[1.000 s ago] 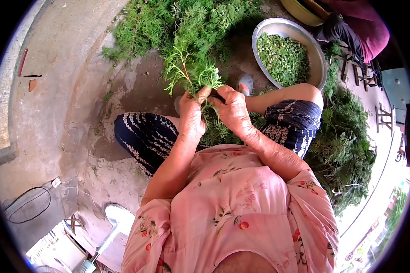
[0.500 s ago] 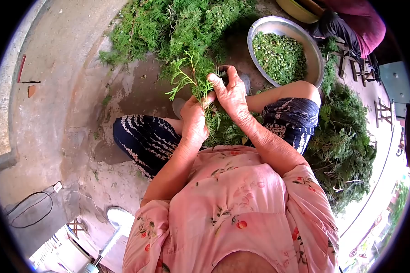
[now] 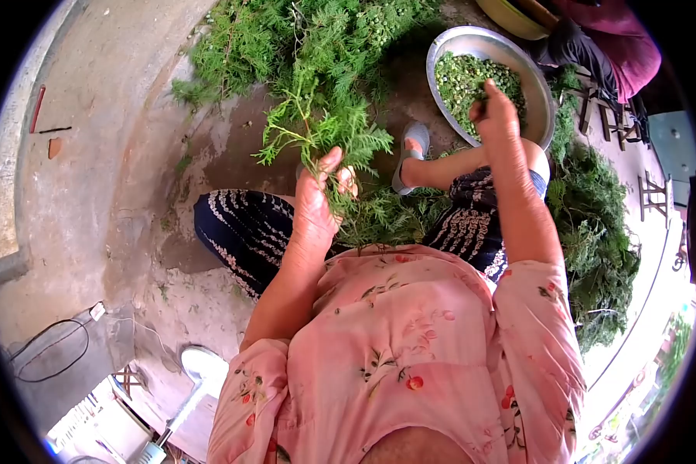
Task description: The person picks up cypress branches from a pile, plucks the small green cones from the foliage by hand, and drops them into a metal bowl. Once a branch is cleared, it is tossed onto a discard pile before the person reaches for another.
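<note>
My left hand (image 3: 321,189) is closed around the stems of a green conifer sprig (image 3: 305,127), whose feathery tips fan out above my fingers. Over the metal basin (image 3: 545,116), at arm's length, is my right hand (image 3: 496,116). Its fingers are curled, and whatever lies inside them is hidden. Small round green cones (image 3: 460,77) mixed with green bits cover the bottom of the basin. More cut greenery (image 3: 387,216) lies between my legs, below the sprig.
A big heap of conifer branches (image 3: 317,46) lies ahead. Another pile (image 3: 588,240) is on the right, near wooden stools (image 3: 653,197). Beside a yellowish basin (image 3: 510,19) sits another person (image 3: 619,46). A pedestal fan (image 3: 201,367) stands at lower left.
My right hand has left the sprig and moved right and forward, over the basin. My left hand still holds the sprig, now slightly to the left.
</note>
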A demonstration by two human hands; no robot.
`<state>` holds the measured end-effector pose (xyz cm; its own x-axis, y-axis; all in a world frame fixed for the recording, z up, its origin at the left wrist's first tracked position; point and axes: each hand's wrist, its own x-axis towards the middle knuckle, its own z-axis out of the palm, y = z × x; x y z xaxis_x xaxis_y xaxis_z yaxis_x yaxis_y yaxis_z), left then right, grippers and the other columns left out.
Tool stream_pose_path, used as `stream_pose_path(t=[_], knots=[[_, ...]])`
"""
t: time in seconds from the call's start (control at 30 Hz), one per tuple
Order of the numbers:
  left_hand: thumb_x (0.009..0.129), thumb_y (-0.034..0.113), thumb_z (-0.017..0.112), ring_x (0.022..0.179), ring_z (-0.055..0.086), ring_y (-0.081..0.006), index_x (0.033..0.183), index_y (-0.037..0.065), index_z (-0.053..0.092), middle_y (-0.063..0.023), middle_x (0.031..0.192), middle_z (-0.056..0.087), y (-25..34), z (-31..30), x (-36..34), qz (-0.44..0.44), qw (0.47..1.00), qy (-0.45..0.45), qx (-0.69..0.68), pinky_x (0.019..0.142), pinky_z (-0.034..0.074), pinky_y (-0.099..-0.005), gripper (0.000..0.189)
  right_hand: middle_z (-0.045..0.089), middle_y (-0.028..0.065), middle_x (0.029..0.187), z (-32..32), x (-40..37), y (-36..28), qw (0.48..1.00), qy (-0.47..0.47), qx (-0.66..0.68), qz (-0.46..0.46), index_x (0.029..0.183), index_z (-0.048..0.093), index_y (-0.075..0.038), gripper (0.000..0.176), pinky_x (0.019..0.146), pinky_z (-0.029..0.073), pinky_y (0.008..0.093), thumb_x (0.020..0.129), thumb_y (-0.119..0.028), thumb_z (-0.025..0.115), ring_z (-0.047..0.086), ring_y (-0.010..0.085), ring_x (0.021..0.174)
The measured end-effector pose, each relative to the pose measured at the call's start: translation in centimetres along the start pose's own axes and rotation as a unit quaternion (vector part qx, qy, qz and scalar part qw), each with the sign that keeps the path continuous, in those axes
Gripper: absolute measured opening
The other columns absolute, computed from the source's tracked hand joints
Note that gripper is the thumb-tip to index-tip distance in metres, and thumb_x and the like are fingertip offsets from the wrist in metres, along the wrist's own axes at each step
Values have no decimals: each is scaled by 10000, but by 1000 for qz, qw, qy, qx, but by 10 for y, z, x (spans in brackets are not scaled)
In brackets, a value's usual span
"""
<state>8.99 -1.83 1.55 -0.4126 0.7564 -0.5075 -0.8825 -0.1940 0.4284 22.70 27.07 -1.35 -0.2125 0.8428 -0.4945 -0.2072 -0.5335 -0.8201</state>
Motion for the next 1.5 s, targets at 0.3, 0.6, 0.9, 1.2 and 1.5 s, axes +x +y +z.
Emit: stream_pose_path(t=[0.3, 0.6, 0.9, 1.2, 1.5], knots=[[851, 185, 567, 689, 467, -145, 887, 134, 453, -41, 747, 481, 7, -11, 10, 57, 997, 50, 36, 620, 441, -276, 130, 210, 172, 1341, -49, 38, -76, 991, 75, 90, -72, 1301, 247, -40, 549, 896, 366, 628, 894, -328, 479, 271, 409, 1197], [818, 164, 595, 720, 572, -154, 993, 17, 547, -81, 833, 599, -1, -5, 10, 84, 985, 99, 115, 562, 453, -252, 234, 542, 186, 938, -103, 82, -70, 970, 158, 126, -136, 1021, 461, 55, 215, 636, 540, 422, 859, -80, 506, 580, 288, 683], [739, 68, 676, 652, 532, -116, 1020, 72, 510, -5, 813, 585, 2, -21, 26, 186, 964, 158, 105, 580, 417, -231, 327, 635, 104, 898, -97, 61, -44, 790, 23, -504, -348, 988, 634, -81, 232, 707, 461, 324, 777, -163, 585, 617, 238, 771], [742, 123, 691, 732, 530, -134, 1038, 113, 526, 3, 898, 566, -8, 5, 13, 109, 980, 99, 134, 576, 430, -299, 338, 593, 198, 963, 43, -104, 64, 743, -326, -433, -393, 1094, 514, -2, 489, 709, 483, 351, 728, -272, 694, 586, 262, 787], [805, 49, 598, 974, 513, -172, 1120, 67, 505, -68, 1103, 525, -2, -11, -8, 126, 989, -8, 75, 807, 445, -298, 329, 554, 179, 705, 73, -156, 56, 795, -338, -379, -333, 754, 541, 24, 151, 602, 423, 377, 702, -84, 633, 533, 368, 692]])
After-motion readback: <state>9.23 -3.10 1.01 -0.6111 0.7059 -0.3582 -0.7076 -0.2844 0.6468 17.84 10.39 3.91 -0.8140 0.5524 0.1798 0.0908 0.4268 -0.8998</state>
